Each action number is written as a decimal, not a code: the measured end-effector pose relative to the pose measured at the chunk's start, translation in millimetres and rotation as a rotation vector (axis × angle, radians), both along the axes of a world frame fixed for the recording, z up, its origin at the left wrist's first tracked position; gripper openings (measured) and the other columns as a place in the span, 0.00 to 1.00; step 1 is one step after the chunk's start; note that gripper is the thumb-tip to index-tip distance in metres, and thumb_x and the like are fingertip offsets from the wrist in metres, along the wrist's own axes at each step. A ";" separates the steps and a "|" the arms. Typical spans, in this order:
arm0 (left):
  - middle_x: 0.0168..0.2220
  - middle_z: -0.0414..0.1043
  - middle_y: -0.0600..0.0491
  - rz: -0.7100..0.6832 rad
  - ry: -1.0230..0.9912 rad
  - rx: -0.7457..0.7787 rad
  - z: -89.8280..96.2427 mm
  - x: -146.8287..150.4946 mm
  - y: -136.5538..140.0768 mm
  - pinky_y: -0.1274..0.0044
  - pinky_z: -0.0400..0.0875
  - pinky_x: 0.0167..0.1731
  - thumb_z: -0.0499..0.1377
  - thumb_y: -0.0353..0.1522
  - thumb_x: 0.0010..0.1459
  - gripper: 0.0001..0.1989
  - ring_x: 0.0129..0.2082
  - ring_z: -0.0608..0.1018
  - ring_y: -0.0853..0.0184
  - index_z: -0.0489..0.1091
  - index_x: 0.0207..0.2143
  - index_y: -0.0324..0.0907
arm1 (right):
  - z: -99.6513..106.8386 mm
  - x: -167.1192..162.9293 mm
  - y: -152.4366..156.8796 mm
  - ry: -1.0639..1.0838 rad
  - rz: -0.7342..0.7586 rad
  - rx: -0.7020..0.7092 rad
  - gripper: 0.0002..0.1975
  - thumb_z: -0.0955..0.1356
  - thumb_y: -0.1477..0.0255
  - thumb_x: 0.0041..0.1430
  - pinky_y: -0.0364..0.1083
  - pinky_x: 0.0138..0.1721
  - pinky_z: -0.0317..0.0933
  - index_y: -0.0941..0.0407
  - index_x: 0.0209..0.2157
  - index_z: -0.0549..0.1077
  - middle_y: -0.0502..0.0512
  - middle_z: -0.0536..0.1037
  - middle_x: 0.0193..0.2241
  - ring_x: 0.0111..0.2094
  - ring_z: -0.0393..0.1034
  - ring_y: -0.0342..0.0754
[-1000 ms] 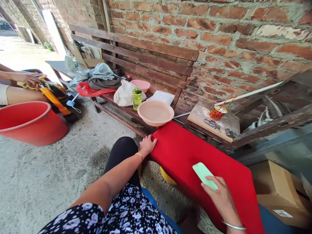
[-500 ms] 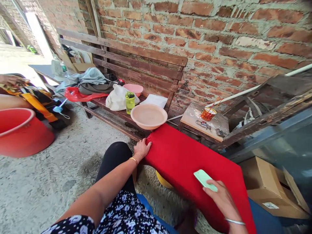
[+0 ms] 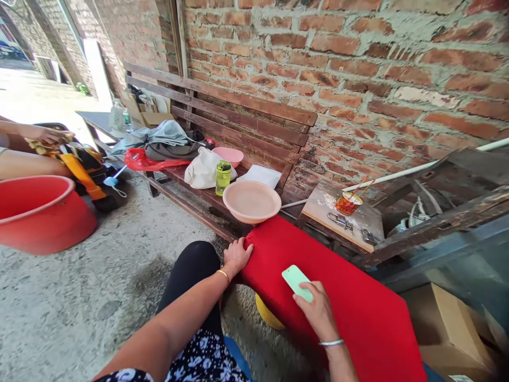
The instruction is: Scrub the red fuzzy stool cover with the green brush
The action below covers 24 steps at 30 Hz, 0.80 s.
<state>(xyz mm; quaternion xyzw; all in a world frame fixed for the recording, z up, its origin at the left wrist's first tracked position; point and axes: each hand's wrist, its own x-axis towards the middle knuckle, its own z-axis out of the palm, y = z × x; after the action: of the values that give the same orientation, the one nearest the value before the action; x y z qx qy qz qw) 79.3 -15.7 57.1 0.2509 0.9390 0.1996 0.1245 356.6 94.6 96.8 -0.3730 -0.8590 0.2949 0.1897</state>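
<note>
Red cloth point(image 3: 342, 297) lies stretched over a long, low surface in front of me. At its near left corner my left hand point(image 3: 237, 255) grips the cloth edge, with the thumb on top and the fingers curled at the gathered rim. My right hand point(image 3: 318, 310) holds a flat, rounded mint-green block point(image 3: 297, 282) against the cloth, thumb and fingers along its sides. The block's underside is hidden, so I cannot tell its exact kind. Just beyond my left hand sits a pale pink basin point(image 3: 252, 201) on the bench.
A wooden bench point(image 3: 238, 109) along the brick wall carries a green bottle point(image 3: 223, 178), a white bag point(image 3: 204, 168) and clothes. A small table point(image 3: 322, 204) holds a patterned cup point(image 3: 348, 203). Cardboard box point(image 3: 449, 323) at right; red tub point(image 3: 47, 217) at left, near another person's hand point(image 3: 43, 133).
My right hand has slid the mint-green block leftward across the red cloth. My left hand keeps its hold on the corner. The view has turned slightly left.
</note>
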 end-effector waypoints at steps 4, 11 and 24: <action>0.54 0.71 0.42 -0.004 0.007 -0.002 -2.5 -0.9 0.4 0.61 0.67 0.50 0.47 0.49 0.64 0.28 0.54 0.73 0.51 0.64 0.59 0.45 | -9.9 -16.6 -2.8 -0.005 0.002 -0.018 0.12 0.69 0.65 0.44 0.49 0.44 0.66 0.50 0.34 0.78 0.53 0.73 0.34 0.38 0.72 0.52; 0.55 0.71 0.41 -0.028 0.011 -0.001 -7.6 -2.6 -0.3 0.58 0.68 0.49 0.46 0.50 0.64 0.29 0.54 0.73 0.49 0.63 0.60 0.44 | 4.7 89.1 19.1 -0.018 -0.298 -0.073 0.16 0.68 0.59 0.42 0.53 0.39 0.68 0.52 0.32 0.78 0.55 0.74 0.33 0.36 0.74 0.56; 0.56 0.70 0.42 -0.041 -0.012 -0.023 -8.5 -4.5 -1.1 0.58 0.68 0.50 0.43 0.51 0.63 0.31 0.55 0.72 0.47 0.62 0.61 0.45 | 10.7 70.6 14.5 -0.065 -0.409 0.071 0.16 0.67 0.63 0.49 0.52 0.45 0.66 0.55 0.38 0.78 0.59 0.74 0.38 0.41 0.72 0.57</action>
<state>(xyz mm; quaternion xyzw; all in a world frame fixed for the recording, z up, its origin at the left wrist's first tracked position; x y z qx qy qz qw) 74.8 -16.8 48.6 0.2675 0.9351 0.1877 0.1369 427.2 109.2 107.5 -0.5418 -0.7811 0.2075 0.2309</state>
